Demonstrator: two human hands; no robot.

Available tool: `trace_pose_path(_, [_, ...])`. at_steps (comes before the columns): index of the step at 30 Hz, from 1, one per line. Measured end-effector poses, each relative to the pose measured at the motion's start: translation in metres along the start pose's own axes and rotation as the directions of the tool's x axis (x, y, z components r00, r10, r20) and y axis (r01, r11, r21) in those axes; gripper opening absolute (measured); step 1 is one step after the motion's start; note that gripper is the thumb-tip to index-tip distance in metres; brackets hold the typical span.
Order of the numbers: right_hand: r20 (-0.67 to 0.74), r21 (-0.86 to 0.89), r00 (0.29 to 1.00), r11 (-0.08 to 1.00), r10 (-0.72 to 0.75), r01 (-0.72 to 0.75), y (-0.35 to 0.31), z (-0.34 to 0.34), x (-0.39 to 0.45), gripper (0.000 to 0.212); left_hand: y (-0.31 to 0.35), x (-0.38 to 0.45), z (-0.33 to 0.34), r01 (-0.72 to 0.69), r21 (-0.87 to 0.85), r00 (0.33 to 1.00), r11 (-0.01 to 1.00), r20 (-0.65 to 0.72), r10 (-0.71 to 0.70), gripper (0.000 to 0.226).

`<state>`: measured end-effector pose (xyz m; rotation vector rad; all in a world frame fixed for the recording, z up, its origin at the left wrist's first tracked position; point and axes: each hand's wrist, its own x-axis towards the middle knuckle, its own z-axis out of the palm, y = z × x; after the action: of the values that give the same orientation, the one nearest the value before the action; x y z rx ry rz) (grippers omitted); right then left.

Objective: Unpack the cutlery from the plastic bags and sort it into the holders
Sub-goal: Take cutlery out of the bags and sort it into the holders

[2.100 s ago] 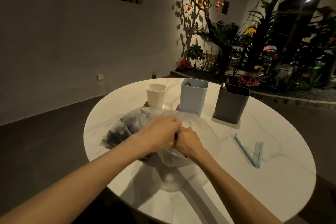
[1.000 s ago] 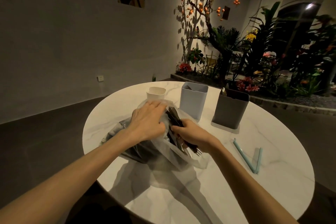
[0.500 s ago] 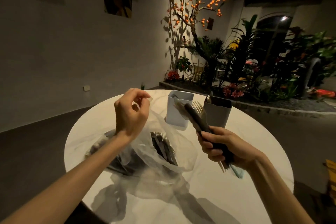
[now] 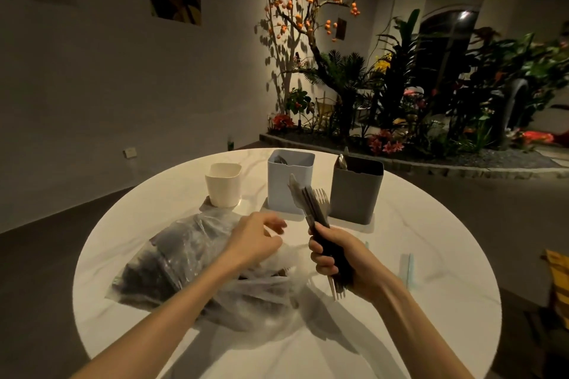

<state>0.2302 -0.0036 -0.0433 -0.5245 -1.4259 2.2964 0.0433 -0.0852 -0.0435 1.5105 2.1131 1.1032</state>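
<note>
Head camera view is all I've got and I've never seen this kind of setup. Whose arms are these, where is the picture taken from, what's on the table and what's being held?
There is no machine here: the arms belong to a person wearing a wide-angle camera on the head, so you look forward and down as they do. The right hand grips a bundle of forks, dark handles in the fist, with tines showing above and below it. The left hand hangs over a crumpled clear plastic bag with dark cutlery inside; its fingers are loosely curled and seem to hold nothing. On the round white table stand three holders in a row: a small cream cup, a pale blue holder and a grey holder, the last two already with some cutlery inside. Two light blue sticks lie to the right.
</note>
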Motion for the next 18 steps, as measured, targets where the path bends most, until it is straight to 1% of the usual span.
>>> trace_pose_path(1, [-0.018,0.004,1.0,1.0,0.01,-0.009,0.002,-0.002,0.007,0.021,-0.004,0.005,0.005,-0.015,-0.219,0.997,0.976,-0.073,-0.001,0.025])
trace_pose_path(2, [-0.028,0.008,1.0,1.0,0.014,-0.014,0.004,-0.003,0.013,0.022,-0.003,0.008,0.007,0.02,-0.505,0.999,0.863,-0.031,-0.041,0.022])
trace_pose_path(3, [-0.024,0.009,1.0,1.0,0.013,-0.013,0.005,-0.003,0.019,0.021,0.001,0.012,0.01,0.099,-0.72,0.995,0.687,0.084,-0.054,0.023])
trace_pose_path(4, [-0.011,0.007,1.0,1.0,0.013,-0.013,0.006,-0.004,0.027,0.022,0.002,0.015,0.015,0.21,-0.825,0.975,0.525,0.218,-0.047,0.031])
trace_pose_path(5, [0.005,-0.004,1.0,1.0,0.013,-0.013,0.008,-0.003,0.033,0.023,0.005,0.016,0.019,0.297,-0.844,0.947,0.446,0.32,-0.025,0.039])
trace_pose_path(6, [0.014,-0.025,1.0,1.0,0.016,-0.016,0.01,-0.002,0.039,0.023,0.008,0.017,0.023,0.364,-0.824,0.918,0.433,0.396,-0.018,0.048])
trace_pose_path(7, [0.012,-0.055,1.0,0.998,0.022,-0.021,0.013,0.0,0.045,0.024,0.008,0.018,0.028,0.406,-0.804,0.898,0.435,0.44,-0.024,0.054])
trace_pose_path(8, [-0.004,-0.091,1.0,0.996,0.021,-0.022,0.017,0.002,0.049,0.025,0.008,0.017,0.031,0.43,-0.796,0.888,0.426,0.458,-0.042,0.055])
trace_pose_path(10, [-0.072,-0.164,0.997,0.986,0.009,-0.021,0.023,0.005,0.055,0.027,0.004,0.018,0.036,0.446,-0.822,0.891,0.355,0.447,-0.085,0.05])
trace_pose_path(11, [-0.118,-0.221,0.993,0.975,-0.018,-0.009,0.025,0.007,0.055,0.026,0.001,0.019,0.037,0.442,-0.837,0.895,0.323,0.436,-0.095,0.048])
trace_pose_path(12, [-0.166,-0.316,0.983,0.949,-0.072,0.016,0.028,0.006,0.057,0.023,-0.004,0.02,0.038,0.438,-0.845,0.898,0.306,0.429,-0.099,0.047])
trace_pose_path(13, [-0.21,-0.445,0.965,0.894,-0.155,0.046,0.031,0.005,0.059,0.02,-0.009,0.022,0.04,0.429,-0.855,0.903,0.292,0.418,-0.103,0.046])
trace_pose_path(15, [-0.228,-0.707,0.913,0.703,-0.339,0.085,0.036,0.001,0.063,0.021,-0.019,0.027,0.047,0.4,-0.884,0.915,0.24,0.371,-0.161,0.043])
trace_pose_path(16, [-0.219,-0.789,0.891,0.609,-0.397,0.077,0.04,0.0,0.064,0.025,-0.024,0.03,0.051,0.386,-0.892,0.916,0.233,0.342,-0.209,0.042])
trace_pose_path(17, [-0.206,-0.836,0.879,0.545,-0.43,0.07,0.041,0.0,0.065,0.027,-0.025,0.032,0.052,0.383,-0.889,0.914,0.251,0.325,-0.243,0.04])
trace_pose_path(18, [-0.197,-0.856,0.875,0.513,-0.443,0.067,0.043,-0.002,0.066,0.028,-0.026,0.033,0.053,0.387,-0.88,0.914,0.275,0.327,-0.241,0.041])
